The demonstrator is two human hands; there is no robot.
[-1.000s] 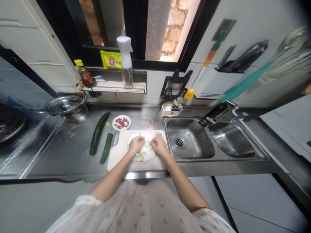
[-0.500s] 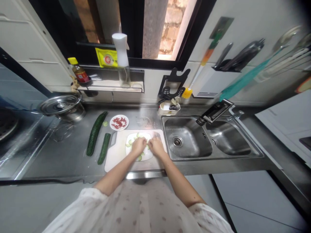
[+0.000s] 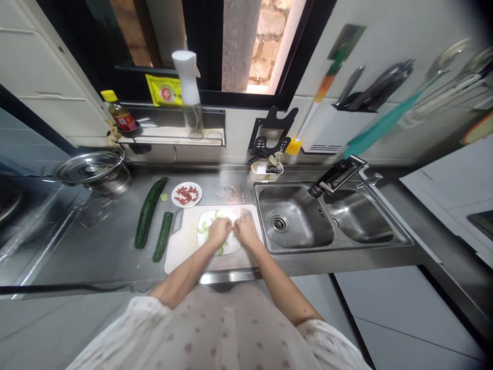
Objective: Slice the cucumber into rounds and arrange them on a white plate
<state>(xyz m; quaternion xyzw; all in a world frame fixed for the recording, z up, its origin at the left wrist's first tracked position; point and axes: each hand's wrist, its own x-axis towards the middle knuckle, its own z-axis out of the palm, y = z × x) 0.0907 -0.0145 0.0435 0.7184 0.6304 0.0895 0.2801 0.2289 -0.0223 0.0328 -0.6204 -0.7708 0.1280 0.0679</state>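
Observation:
A white plate [image 3: 231, 250] with pale green cucumber slices [image 3: 205, 226] around its edge lies on a white cutting board [image 3: 185, 257]. Over the plate, my left hand [image 3: 220, 231] has its fingers closed in a pinch. My right hand [image 3: 245, 231] is closed close beside it, above the plate's right side. Whatever is between the fingertips is too small and hidden to make out. Left of the board lie a long whole cucumber [image 3: 149, 213] and a shorter cut cucumber [image 3: 163, 236]. A small cucumber end [image 3: 164, 197] rests near them.
Behind the board stands a small plate of chopped red pieces [image 3: 187, 195]. A double steel sink [image 3: 295, 218] with a black faucet [image 3: 335, 177] is on the right. At the left back sits a lidded pot [image 3: 92, 172]. A wall shelf [image 3: 177, 136] holds bottles.
The view has shifted slightly, so the scene sits a little further left. My hands stay pinched together over the plate, with only slight finger motion.

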